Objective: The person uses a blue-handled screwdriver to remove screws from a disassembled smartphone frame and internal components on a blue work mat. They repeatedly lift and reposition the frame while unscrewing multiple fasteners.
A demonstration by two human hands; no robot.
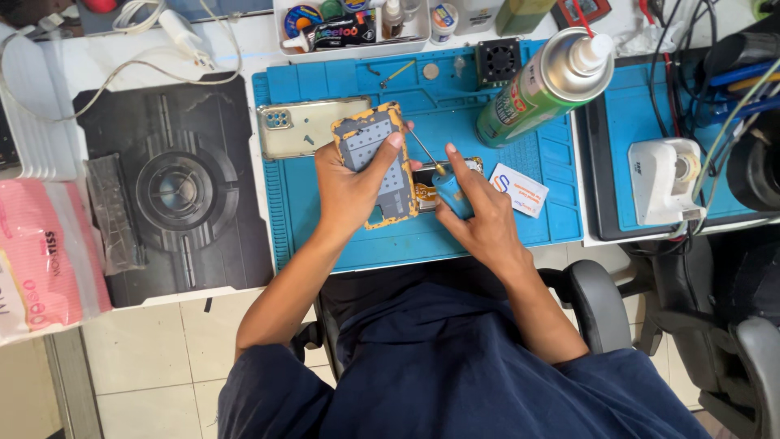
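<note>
You sat close to the bench [227, 49] in a dark chair [597, 297], forearms reaching out over your lap so both hands met above the blue work mat [504, 207].

Your right hand [479, 215] was closed around the blue handle of a small screwdriver [443, 183], index finger laid along it, apparently to steady the thin shaft, whose tip pointed up and left toward the part in your other hand. Your left hand [349, 183] gripped an opened phone body [378, 162], grey inside with a yellow-orange edge, thumb pressed on its face. You held it tilted up off the mat, probably so the tool could reach it at an angle. Just beneath the tool lay a small gold-coloured piece [426, 195], half hidden by your fingers; I could not tell what it was.

Just beyond the left hand, a clear phone cover [296, 130] rested flat on the mat. To the right of your hands lay a white card [518, 189]. Farther back, a green spray can [540, 85] lay on its side across the mat's edge, and a small black fan [497, 61] sat near the mat's top compartments. A dark pad [175, 187] covered the bench to your left, and a white tray of bottles [349, 24] stood at the far edge.
</note>
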